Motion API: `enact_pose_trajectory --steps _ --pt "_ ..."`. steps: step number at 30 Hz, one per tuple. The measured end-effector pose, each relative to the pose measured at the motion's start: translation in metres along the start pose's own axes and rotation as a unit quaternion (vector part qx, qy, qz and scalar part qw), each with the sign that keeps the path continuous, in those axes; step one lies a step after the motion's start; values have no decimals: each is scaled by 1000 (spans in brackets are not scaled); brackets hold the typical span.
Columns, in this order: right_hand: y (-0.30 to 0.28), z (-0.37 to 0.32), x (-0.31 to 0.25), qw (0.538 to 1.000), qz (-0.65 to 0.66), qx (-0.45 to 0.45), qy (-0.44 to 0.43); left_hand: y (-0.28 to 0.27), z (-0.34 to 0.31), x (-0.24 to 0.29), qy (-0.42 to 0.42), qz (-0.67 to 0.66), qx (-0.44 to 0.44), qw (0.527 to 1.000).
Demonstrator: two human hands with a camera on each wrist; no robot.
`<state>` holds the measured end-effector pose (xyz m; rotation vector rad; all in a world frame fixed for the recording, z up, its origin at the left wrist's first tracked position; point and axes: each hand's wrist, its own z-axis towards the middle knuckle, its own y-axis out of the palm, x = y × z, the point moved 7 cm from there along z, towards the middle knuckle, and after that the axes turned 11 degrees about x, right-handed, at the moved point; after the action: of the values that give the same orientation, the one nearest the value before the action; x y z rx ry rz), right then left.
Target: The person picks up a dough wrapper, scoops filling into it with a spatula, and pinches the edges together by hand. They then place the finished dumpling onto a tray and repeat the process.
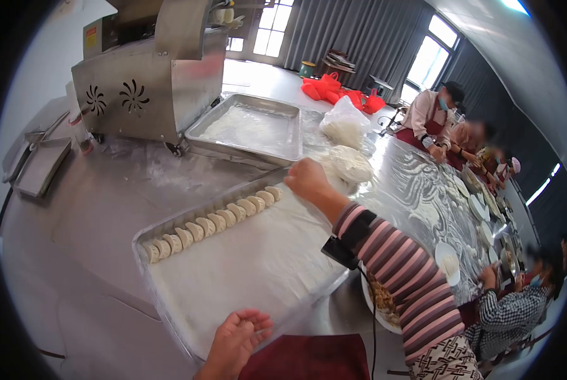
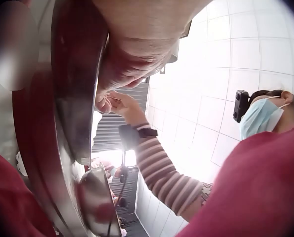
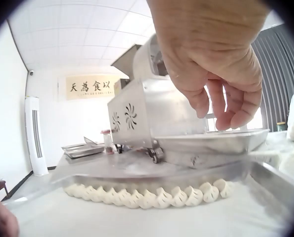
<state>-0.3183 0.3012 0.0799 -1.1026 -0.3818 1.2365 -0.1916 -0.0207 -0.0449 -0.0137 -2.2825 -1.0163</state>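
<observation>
A metal tray (image 1: 245,266) lined with a pale sheet lies in front of me. Along its far side runs a row of pleated dumplings (image 1: 217,221), also lined up below my hand in the right wrist view. My right hand (image 1: 307,182) hovers by the row's right end, above the tray's far corner. Its fingers (image 3: 236,106) hang loosely bent, thumb apart, with nothing between them. Over the tray's near edge is my left hand (image 1: 239,335), fingers loosely bent and holding nothing visible. In the left wrist view this hand (image 2: 142,47) overlaps the tray's rim.
A floured tray (image 1: 252,126) sits behind, beside a steel machine (image 1: 150,88) on casters. Dough (image 1: 350,164) lies past the right hand. A bowl of filling (image 1: 383,297) stands under the right forearm. Other people (image 1: 422,120) work along the floured table to the right.
</observation>
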Motion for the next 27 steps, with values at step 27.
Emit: enact_pose_trajectory --steps 27 --pt "-346 -438 418 872 -128 215 420 101 -33 -67 131 242 -42 960"
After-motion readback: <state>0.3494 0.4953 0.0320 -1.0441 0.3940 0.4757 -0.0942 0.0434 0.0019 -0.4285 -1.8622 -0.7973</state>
